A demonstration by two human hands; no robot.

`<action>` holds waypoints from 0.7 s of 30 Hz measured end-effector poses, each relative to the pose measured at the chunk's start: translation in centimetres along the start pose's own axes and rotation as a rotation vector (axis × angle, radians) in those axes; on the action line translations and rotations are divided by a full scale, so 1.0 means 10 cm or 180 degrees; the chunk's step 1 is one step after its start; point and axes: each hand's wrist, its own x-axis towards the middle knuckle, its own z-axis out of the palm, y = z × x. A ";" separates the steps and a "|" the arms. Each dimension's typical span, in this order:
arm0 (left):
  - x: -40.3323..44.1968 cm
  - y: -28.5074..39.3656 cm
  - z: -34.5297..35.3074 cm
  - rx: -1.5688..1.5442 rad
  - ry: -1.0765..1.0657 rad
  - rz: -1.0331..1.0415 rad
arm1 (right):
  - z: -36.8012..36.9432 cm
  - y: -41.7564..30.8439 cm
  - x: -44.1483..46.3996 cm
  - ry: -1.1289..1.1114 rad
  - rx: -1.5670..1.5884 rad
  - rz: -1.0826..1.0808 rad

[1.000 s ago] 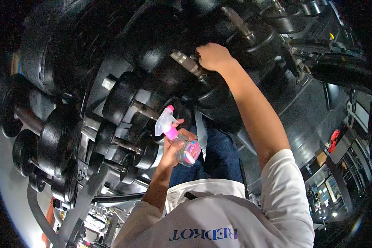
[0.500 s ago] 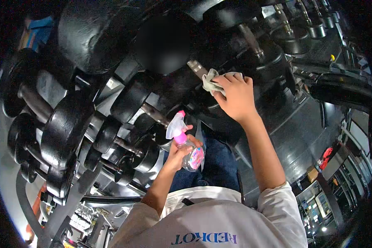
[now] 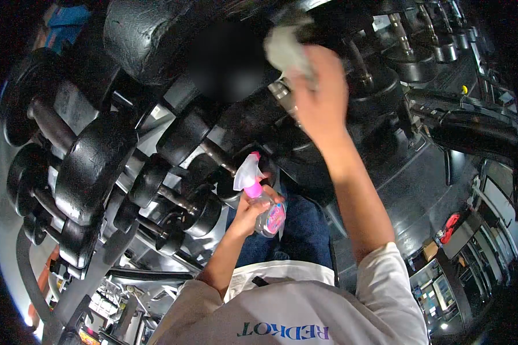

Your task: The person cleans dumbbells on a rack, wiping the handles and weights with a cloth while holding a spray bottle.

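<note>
My left hand is wrapped round a clear spray bottle with a pink collar and a white trigger head, held in front of my legs. Further forward, my right hand grips a pale cloth; both are smeared by motion. The cloth is up over the dark dumbbells on the rack. Just below it shows the metal handle of a dumbbell, its ends partly hidden in shadow and behind my hand. I cannot tell whether the cloth touches anything.
Several black dumbbells lie in rows on the rack to the left, and more dumbbells continue at the upper right. A padded black machine part stands at the right. A shelf unit is at the lower right.
My right hand has moved forward and slightly left with the cloth, off the dumbbell handle it was on. My left hand and the spray bottle have barely moved.
</note>
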 end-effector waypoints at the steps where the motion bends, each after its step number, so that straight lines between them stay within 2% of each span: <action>1: -0.01 0.00 0.00 -0.0073 0.0036 -0.0090 | 0.11 -0.13 0.03 -0.0856 -0.0561 -0.0166; 2: -0.03 0.00 0.01 -0.0069 0.0034 -0.0093 | 0.22 -0.28 0.04 -0.1710 -0.1119 -0.0330; 4: -0.04 -0.01 0.03 -0.0126 0.0340 -0.0022 | 0.56 -0.26 -0.18 -0.1279 -0.0776 -0.1047; 6: -0.06 -0.01 0.06 -0.0296 0.0458 0.0040 | 0.83 -0.31 -0.18 -0.1852 -0.1014 -0.1687; 7: -0.07 -0.02 0.07 -0.0483 0.0583 0.0082 | 0.90 -0.34 -0.21 -0.2203 -0.1210 -0.1778; 12: 0.01 0.03 0.10 -0.0830 0.0514 0.0312 | 0.75 -0.26 -0.03 -0.2259 -0.1355 -0.2104; 14: 0.04 0.08 0.11 -0.0755 0.0476 0.0248 | 0.59 -0.15 -0.08 -0.1463 -0.0914 -0.1612; 16: 0.10 0.10 0.07 -0.0702 0.0464 0.0322 | 0.25 -0.14 0.08 -0.1785 -0.1621 -0.1267; 18: 0.14 0.14 0.05 -0.0645 0.0451 0.0401 | 0.13 0.12 0.13 -0.1022 -0.1462 -0.0873; 21: 0.20 0.20 0.02 -0.0382 0.0367 0.0546 | 0.20 0.26 0.24 -0.0947 -0.1040 0.0089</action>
